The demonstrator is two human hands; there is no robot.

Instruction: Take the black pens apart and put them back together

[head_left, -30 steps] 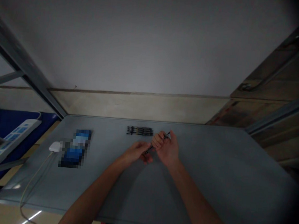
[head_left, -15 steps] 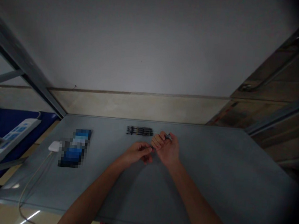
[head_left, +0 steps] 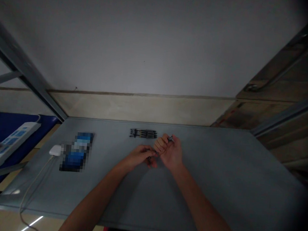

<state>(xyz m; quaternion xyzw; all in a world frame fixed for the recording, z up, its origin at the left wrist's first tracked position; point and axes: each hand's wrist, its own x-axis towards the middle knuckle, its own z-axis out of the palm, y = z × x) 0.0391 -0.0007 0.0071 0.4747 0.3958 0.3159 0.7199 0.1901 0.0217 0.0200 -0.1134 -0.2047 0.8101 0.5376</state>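
Observation:
In the head view, my right hand (head_left: 172, 153) is closed, palm turned up, with fingers curled around a slim dark pen (head_left: 170, 139). A shiny grey end of it shows between thumb and forefinger, while the fingers hide most of the rest. My left hand (head_left: 141, 155) is closed beside the right one, thumb and fingers pinched by the lower side of the right fist. A small dark piece shows at its fingertips, too small to name. Just beyond both hands, several black pens (head_left: 143, 133) lie side by side on the grey table (head_left: 212, 192).
On the left of the table lies a phone (head_left: 77, 152), blurred out, next to a white charger plug (head_left: 55, 150) whose cable hangs over the front edge. A white power strip (head_left: 7, 145) rests on a blue surface further left. Behind the table stands a wall (head_left: 148, 57).
The camera view has shifted slightly. Both hands stay together in nearly the same place, and the left fingers have turned a little, showing a dark spot between them.

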